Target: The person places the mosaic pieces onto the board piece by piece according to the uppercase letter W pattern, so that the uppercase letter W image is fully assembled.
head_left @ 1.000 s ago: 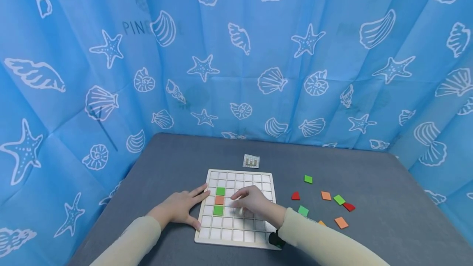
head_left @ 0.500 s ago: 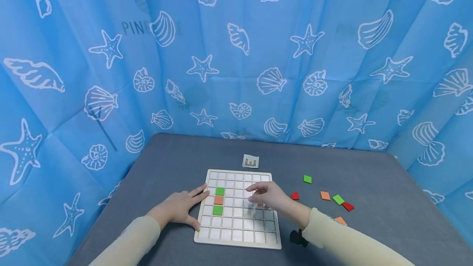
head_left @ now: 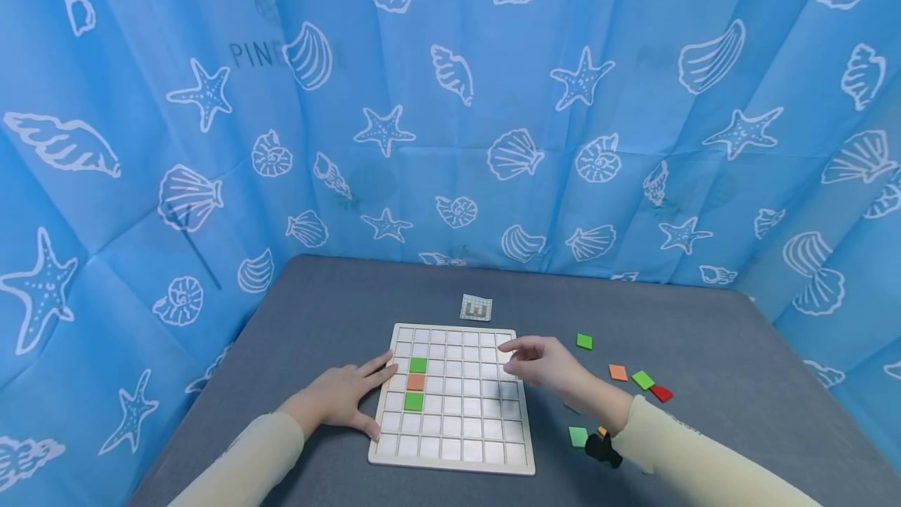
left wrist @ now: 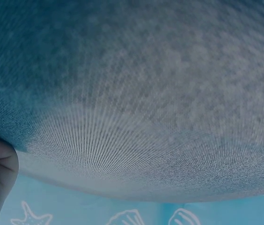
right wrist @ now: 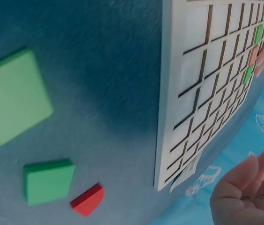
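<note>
A white gridded board (head_left: 450, 462) lies on the grey table. Toward its left, an upper green tile (head_left: 418, 365), an orange tile (head_left: 416, 382) and a lower green tile (head_left: 414, 401) form a column. My left hand (head_left: 345, 397) rests at the board's left edge, fingers and thumb spread along it. Over the board's right edge hovers my right hand (head_left: 543, 364), fingers loosely bent, nothing between them. The right wrist view shows its thumb and fingers (right wrist: 249, 187) apart from the tiles below. Mostly tabletop fills the left wrist view, with part of the left hand (left wrist: 0, 173) at its edge.
Right of the board lie loose tiles, among them a green one (head_left: 584, 341), an orange one (head_left: 618, 372), a red one (head_left: 662, 393) and a pale green one (head_left: 578, 436). Behind the board is a small patterned card (head_left: 476, 307). A blue shell-print curtain (head_left: 450, 139) surrounds the table.
My right hand has moved right, from over the middle of the board to its right edge, fingers empty. My left hand has stayed put, and the three tiles on the board are unchanged.
</note>
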Action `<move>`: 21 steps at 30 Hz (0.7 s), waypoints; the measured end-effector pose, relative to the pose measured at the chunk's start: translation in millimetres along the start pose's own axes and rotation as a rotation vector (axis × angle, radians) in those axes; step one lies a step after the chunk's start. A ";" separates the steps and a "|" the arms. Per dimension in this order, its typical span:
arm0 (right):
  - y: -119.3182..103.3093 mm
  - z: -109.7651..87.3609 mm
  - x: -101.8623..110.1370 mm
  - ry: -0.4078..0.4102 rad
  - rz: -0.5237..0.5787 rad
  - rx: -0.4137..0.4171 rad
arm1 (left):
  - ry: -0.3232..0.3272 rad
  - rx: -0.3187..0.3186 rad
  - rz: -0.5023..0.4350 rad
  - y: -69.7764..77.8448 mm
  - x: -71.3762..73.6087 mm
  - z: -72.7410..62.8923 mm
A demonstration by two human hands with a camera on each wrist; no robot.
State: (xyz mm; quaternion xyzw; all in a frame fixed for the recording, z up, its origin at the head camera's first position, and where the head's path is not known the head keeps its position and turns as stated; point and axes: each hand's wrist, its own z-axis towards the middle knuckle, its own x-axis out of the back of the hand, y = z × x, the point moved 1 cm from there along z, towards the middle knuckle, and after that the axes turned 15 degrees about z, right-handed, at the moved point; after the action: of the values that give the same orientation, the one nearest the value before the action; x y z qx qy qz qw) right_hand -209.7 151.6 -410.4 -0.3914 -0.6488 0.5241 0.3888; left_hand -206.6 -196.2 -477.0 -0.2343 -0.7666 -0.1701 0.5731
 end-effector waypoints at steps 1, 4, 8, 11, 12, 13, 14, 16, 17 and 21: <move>-0.4 -0.7 1.9 0.011 -0.004 0.000 | 0.000 0.001 0.001 -0.2 -0.4 0.0; -0.1 -2.3 7.2 0.063 -0.015 -0.019 | 0.005 0.001 0.001 0.0 -0.4 -0.3; 1.3 -4.6 14.9 0.117 -0.018 -0.062 | 0.008 0.000 -0.003 0.1 -0.9 -0.4; 4.1 -5.6 22.8 0.131 -0.007 -0.061 | 0.006 0.000 -0.005 -0.3 -1.5 0.2; 4.9 -6.2 25.6 0.137 -0.001 -0.060 | 0.003 0.000 -0.007 -0.3 -1.5 0.3; 5.6 -6.7 28.5 0.141 0.002 -0.059 | 0.001 0.001 -0.008 -0.6 -1.4 0.4; 6.4 -7.1 31.3 0.142 0.001 -0.055 | -0.002 0.001 -0.012 -0.6 -1.2 0.3; 7.7 -8.2 37.4 0.141 -0.003 -0.047 | -0.009 0.004 -0.015 -0.4 -0.4 0.1; 7.9 -8.8 39.9 0.147 -0.003 -0.051 | -0.008 0.004 -0.018 -0.4 -0.6 0.1; 9.7 -10.1 49.4 0.139 -0.038 -0.047 | -0.008 0.011 -0.018 -0.2 0.0 0.3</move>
State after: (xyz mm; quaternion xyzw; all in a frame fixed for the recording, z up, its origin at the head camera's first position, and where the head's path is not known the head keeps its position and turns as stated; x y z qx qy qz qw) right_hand -218.8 202.0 -413.8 -0.4235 -0.6398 0.4725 0.4336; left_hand -207.0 -196.3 -477.1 -0.2249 -0.7718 -0.1700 0.5700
